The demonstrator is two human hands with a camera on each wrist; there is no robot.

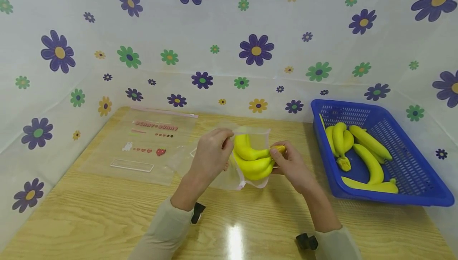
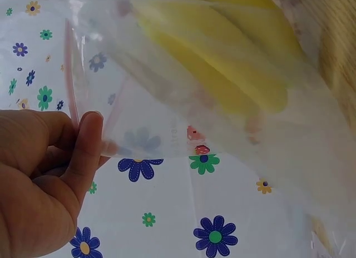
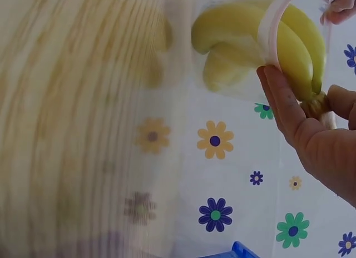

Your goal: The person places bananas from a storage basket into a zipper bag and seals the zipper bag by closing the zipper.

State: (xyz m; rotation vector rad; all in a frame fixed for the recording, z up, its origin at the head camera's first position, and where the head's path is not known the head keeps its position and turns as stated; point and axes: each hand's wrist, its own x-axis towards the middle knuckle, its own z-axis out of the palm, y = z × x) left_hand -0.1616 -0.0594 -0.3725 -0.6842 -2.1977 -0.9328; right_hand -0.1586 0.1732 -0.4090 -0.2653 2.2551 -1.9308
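A bunch of yellow bananas (image 1: 252,164) lies partly inside a clear zip bag (image 1: 223,178) with a pink-edged mouth. My left hand (image 1: 212,148) pinches the bag's edge near its mouth, seen closely in the left wrist view with thumb and fingers on the pink strip. My right hand (image 1: 291,166) grips the bunch by its stem end, which sticks out of the mouth on the right. In the right wrist view the stem (image 3: 316,105) sits between thumb and fingers, and the fingertips reach the bag's pink rim (image 3: 270,33).
A blue plastic basket (image 1: 325,164) on the right holds several more bananas (image 1: 370,162). At the left, a flat clear zip bag (image 1: 143,176) with pink lettering and small printed pictures lies on the wooden table (image 1: 89,212). A flower-patterned sheet (image 1: 222,25) stands behind and at both sides.
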